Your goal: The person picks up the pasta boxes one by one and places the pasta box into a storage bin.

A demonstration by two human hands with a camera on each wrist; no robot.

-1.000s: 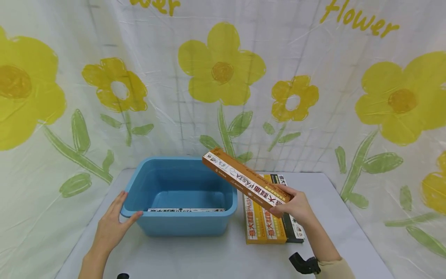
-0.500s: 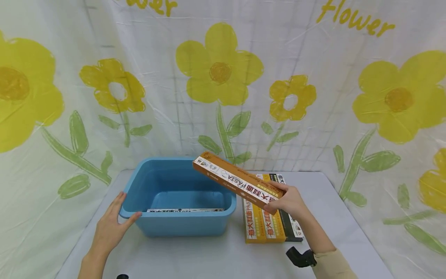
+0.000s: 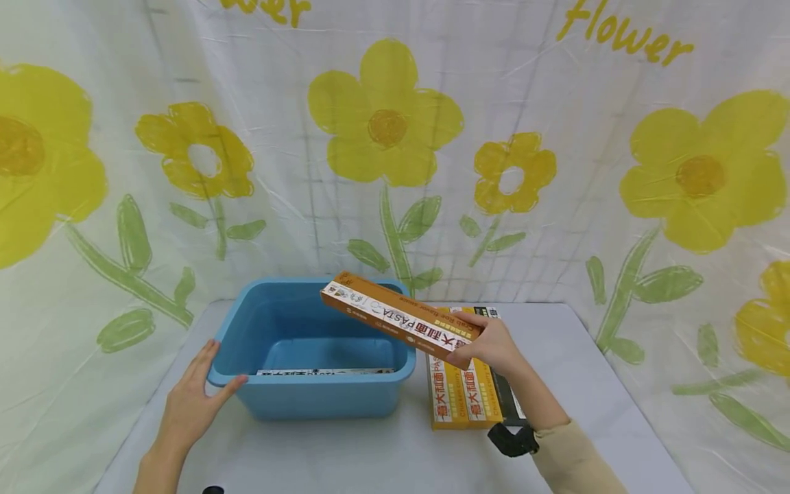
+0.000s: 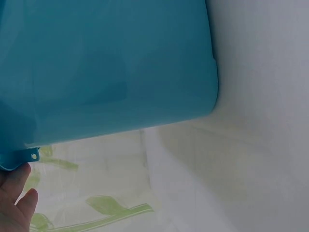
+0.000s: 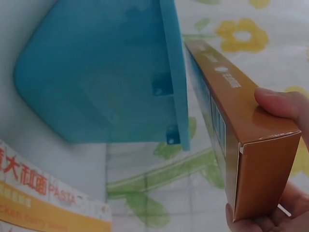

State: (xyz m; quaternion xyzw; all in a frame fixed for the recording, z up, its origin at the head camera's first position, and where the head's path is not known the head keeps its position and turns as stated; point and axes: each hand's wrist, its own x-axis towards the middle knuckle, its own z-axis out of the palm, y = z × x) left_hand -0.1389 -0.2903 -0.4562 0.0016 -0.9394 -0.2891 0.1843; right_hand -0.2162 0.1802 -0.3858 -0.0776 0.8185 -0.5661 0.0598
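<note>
My right hand (image 3: 489, 348) grips the near right end of a brown pasta box (image 3: 395, 315), thumb on one side and fingers on the other. The box slants up to the left, its far end over the blue plastic tub (image 3: 321, 401). In the right wrist view the brown box (image 5: 263, 159) shows its closed end flap, beside the outside of the tub (image 5: 111, 92). My left hand (image 3: 188, 398) rests at the tub's near left corner, thumb along the front rim, fingers fairly straight on the left side. Inside the tub, a white-edged pasta box (image 3: 327, 372) lies along the front wall.
Right of the tub, yellow pasta boxes (image 3: 459, 405) lie side by side, with a dark one (image 3: 509, 401) at their right. A white table (image 3: 345, 460) bears everything. Behind it hangs a curtain (image 3: 278, 226) printed with yellow flowers. A small black object (image 3: 213, 490) shows at the bottom edge.
My right hand has carried the brown pasta box leftward, so more of it overlaps the tub, and it tilts less steeply. The left hand has stayed at the tub's corner.
</note>
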